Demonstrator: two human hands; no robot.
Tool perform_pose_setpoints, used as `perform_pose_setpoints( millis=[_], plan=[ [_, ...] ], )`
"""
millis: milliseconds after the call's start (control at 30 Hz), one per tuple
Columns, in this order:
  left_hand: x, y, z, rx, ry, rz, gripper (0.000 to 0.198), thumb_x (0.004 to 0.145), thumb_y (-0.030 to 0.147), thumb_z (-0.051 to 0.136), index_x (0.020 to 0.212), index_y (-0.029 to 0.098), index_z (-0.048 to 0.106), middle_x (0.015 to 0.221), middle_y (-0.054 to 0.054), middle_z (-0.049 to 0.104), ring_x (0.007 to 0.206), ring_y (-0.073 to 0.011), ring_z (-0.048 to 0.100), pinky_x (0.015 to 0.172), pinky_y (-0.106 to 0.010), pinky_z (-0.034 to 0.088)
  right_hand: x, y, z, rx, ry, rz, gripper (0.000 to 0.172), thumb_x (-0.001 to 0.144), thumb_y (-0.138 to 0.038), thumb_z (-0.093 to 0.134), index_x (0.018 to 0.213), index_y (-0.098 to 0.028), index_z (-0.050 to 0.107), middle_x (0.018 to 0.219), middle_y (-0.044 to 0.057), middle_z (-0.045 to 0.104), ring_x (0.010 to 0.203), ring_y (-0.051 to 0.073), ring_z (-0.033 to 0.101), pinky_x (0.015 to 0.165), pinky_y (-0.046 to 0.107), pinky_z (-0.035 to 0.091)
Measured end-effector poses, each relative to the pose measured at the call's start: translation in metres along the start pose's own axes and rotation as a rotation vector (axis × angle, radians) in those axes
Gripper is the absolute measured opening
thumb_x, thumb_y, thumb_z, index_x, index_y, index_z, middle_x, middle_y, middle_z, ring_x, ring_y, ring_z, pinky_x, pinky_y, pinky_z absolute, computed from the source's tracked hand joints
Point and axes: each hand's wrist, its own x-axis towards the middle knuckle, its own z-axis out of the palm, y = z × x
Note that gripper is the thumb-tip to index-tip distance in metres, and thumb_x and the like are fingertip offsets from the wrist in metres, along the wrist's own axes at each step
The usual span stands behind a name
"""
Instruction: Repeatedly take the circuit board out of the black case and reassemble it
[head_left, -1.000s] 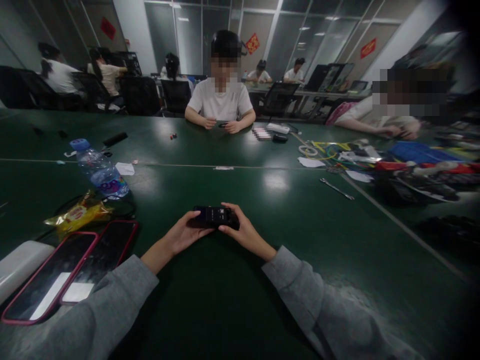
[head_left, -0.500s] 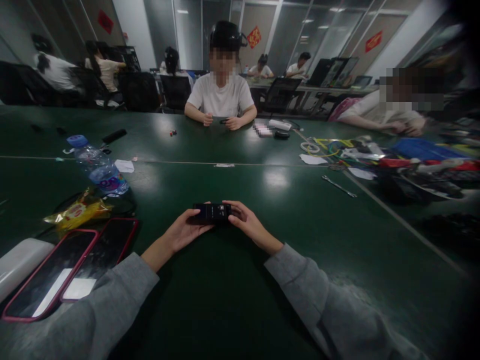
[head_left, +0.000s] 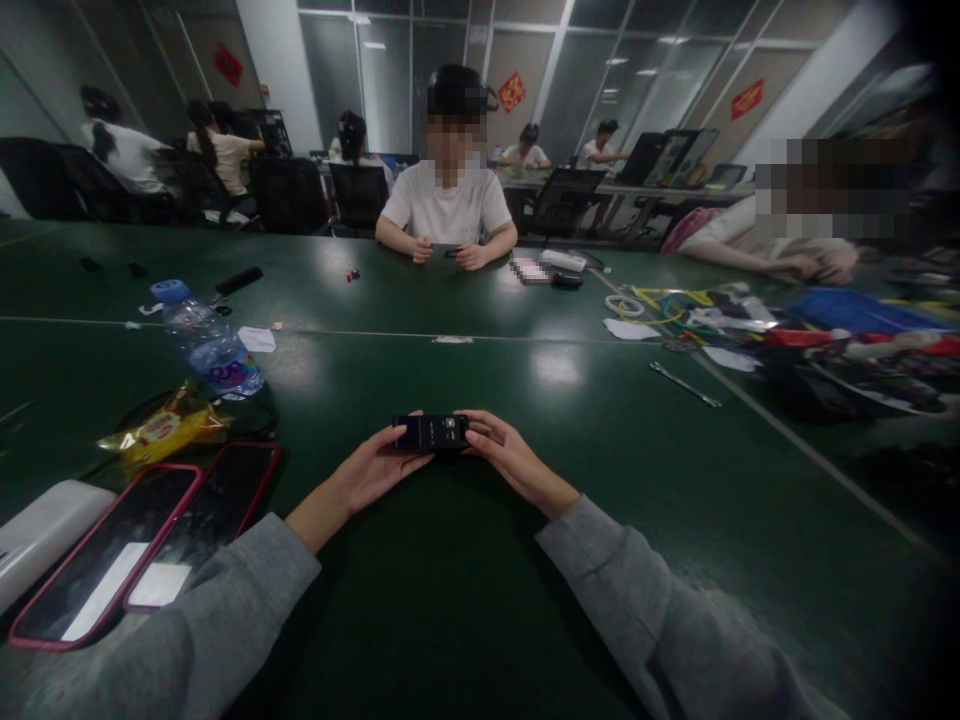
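A black phone, turned sideways with white marks lit on its screen, is held just above the green table by both my hands. My left hand grips its left end, the thumb lying over the front. At the other end, my right hand closes its thumb and fingers on the edge. The phone's back is hidden. Near my left forearm lie two phones with red edges, a larger one and another partly under it or beside it.
Left on the table are a white block-shaped device, a yellow wrapper and a tilted-looking plastic bottle. A wrench and tangled cables lie to the right. Across the table sits a person, with another person at the right.
The whole scene has shifted slightly down and right as the view tilts up. Both my hands keep hold of the phone; the grip looks the same.
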Motion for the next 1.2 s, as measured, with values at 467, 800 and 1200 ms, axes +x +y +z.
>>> perform_pose_setpoints(
  millis=[467, 800, 1200],
  plan=[
    [-0.0003, -0.0027, 0.0019, 0.04, 0.062, 0.02, 0.052, 0.088, 0.016, 0.058, 0.136, 0.006, 0.038, 0.129, -0.022, 0.055, 0.12, -0.0282, 0.057, 0.111, -0.039, 0.039, 0.0012, 0.0046, -0.0021, 0.028, 0.015, -0.02, 0.04, 0.085, -0.035, 0.065, 0.122, -0.025, 0.057, 0.119, 0.007, 0.062, 0.102, 0.019, 0.062, 0.094, 0.04, 0.049],
    [0.0005, -0.0018, 0.0004, 0.032, 0.063, 0.01, 0.054, 0.089, 0.019, 0.059, 0.137, 0.007, 0.037, 0.125, -0.021, 0.058, 0.117, -0.0287, 0.059, 0.108, -0.041, 0.041, 0.0005, 0.0043, -0.0013, -0.018, 0.009, -0.038, 0.038, 0.086, -0.037, 0.063, 0.121, -0.026, 0.056, 0.114, 0.006, 0.063, 0.102, 0.019, 0.06, 0.092, 0.039, 0.05],
    [-0.0012, -0.0008, 0.0026, 0.036, 0.068, -0.012, 0.058, 0.09, 0.02, 0.057, 0.141, 0.011, 0.031, 0.123, -0.019, 0.059, 0.117, -0.0288, 0.06, 0.109, -0.041, 0.04, -0.0014, 0.0054, 0.0009, -0.086, 0.032, -0.048, 0.032, 0.088, -0.039, 0.059, 0.118, -0.028, 0.055, 0.118, 0.005, 0.058, 0.11, 0.02, 0.055, 0.095, 0.038, 0.045]
  ],
)
